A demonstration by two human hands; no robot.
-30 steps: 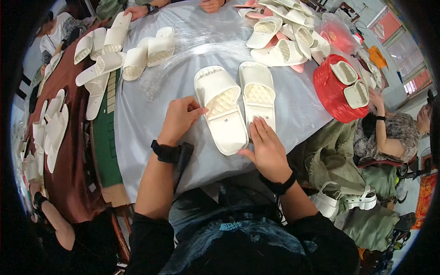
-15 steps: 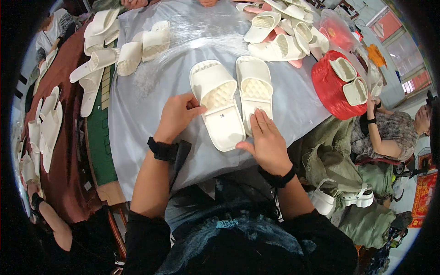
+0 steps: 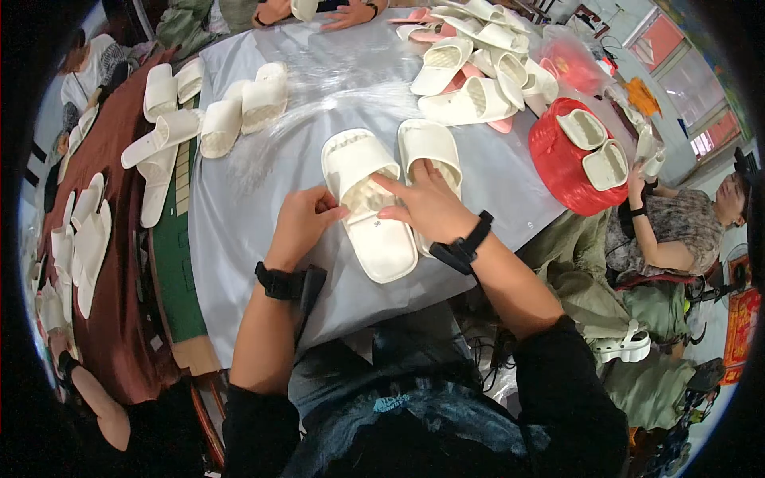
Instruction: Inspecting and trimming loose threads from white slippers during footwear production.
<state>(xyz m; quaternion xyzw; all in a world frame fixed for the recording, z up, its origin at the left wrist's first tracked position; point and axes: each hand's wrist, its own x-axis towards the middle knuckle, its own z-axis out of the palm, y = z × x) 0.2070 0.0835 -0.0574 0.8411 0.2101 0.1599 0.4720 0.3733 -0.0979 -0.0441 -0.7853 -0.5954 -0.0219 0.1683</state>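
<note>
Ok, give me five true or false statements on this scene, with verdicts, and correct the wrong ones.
1. The left hand is at the outer edge of the left slipper. True.
2. The right hand lies flat on the grey sheet, away from any slipper. False: its fingers reach into the right slipper, near the strap.
3. Two white pieces rest on the red bundle. True.
4. The heap of slippers contains only white ones. False: pink slippers show among them.
5. Both wrists wear black bands. True.
</note>
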